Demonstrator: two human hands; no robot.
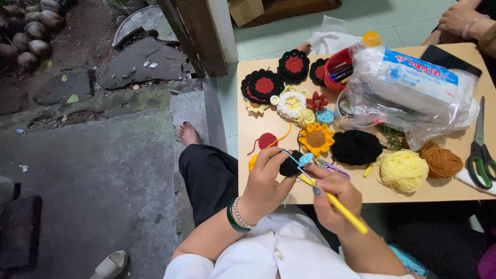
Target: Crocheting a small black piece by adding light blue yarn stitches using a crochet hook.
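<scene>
Grey concrete ground [93, 170] on the left, pale floor tiles at the far side, a low tan table [413, 192] on the right with its near edge over the lap

Biggest on the table: a clear plastic bag of white stuffing [413, 85] at the far right, lying partly over a red cup [338, 64] holding pens

Black yarn pile [355, 147] in the middle, pale yellow yarn ball [404, 170] to its right, brown yarn [442, 161] just beyond that

Green-handled scissors [480, 150] at the right edge, blades pointing far

Black and red crocheted rounds [264, 85] at the far left of the table, smaller flowers nearer: white and yellow [291, 105], yellow and brown [316, 138]

Another person's hands [462, 18] resting at the far right corner

Left hand [268, 178], green bangle and bead bracelet on the wrist, pinching a small black crocheted piece [290, 164] with a bit of light blue, held just over the near edge of the table

Right hand [333, 199] closed around a yellow-handled crochet hook [338, 206], metal tip reaching into the black piece

Purple clip lying just right of the piece
</scene>
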